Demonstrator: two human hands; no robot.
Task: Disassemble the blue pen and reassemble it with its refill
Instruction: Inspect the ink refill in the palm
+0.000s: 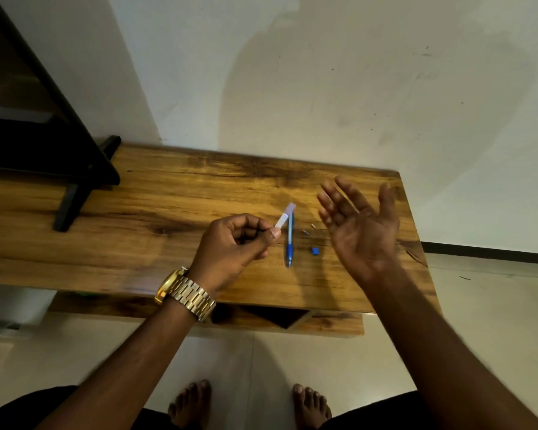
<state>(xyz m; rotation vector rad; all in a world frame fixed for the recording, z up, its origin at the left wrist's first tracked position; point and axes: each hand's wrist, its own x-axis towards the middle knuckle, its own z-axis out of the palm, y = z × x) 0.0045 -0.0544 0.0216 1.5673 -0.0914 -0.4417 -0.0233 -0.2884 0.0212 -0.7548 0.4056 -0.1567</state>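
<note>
A blue pen part (289,240) with a clear barrel and blue grip lies on the wooden table (174,206), tip toward me. My left hand (236,246) pinches a short pale tube piece (284,216) between thumb and fingers and holds it just left of the pen. To the right of the pen lie a small blue cap piece (315,251) and two tiny grey bits (306,233) (313,225). My right hand (359,225) hovers above the table to their right, palm up with fingers spread, holding nothing.
A black stand (75,169) rests on the table's left end. The white wall (323,72) runs directly behind the table. The table's right edge (416,237) lies just past my right hand. My bare feet (249,405) stand on the tiled floor below.
</note>
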